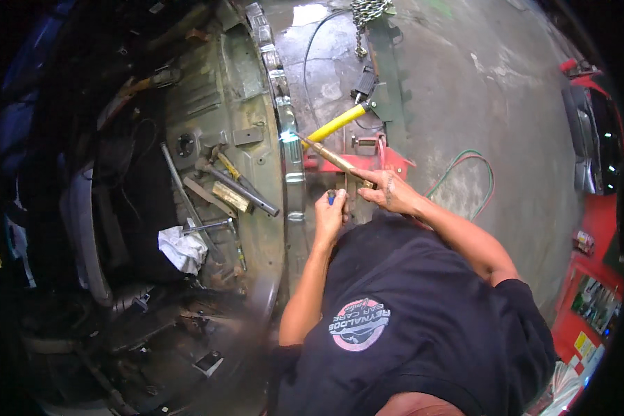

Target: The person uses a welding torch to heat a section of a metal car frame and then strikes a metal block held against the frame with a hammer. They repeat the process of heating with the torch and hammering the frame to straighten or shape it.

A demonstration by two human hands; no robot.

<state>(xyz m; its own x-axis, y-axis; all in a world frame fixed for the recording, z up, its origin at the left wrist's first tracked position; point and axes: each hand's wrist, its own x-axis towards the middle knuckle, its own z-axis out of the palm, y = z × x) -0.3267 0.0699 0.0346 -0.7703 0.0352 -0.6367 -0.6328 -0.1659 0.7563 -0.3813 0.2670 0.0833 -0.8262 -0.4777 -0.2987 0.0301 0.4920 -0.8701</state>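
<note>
My right hand [388,192] is closed around the rear of a long, tapered brass-coloured tool [333,157]. Its thin tip reaches up and left to the metal sill [292,156] of a car body, beside a bright glint. I cannot tell whether the tip touches the sill. Lower and to the left, my left hand [331,211] is curled shut on a small thing with a blue end [331,197]; the rest of it is hidden in the fingers. Just beyond my hands lie a yellow bar [336,125] and a red metal piece of equipment [333,161].
On the car floor left of the sill lie hammers [239,184], a wooden block [230,196], a ratchet [211,226] and a white rag [182,249]. A chain [369,12] hangs over a green beam [388,76]. Red and green hoses [492,177] loop on the right floor. A red cabinet [575,284] stands far right.
</note>
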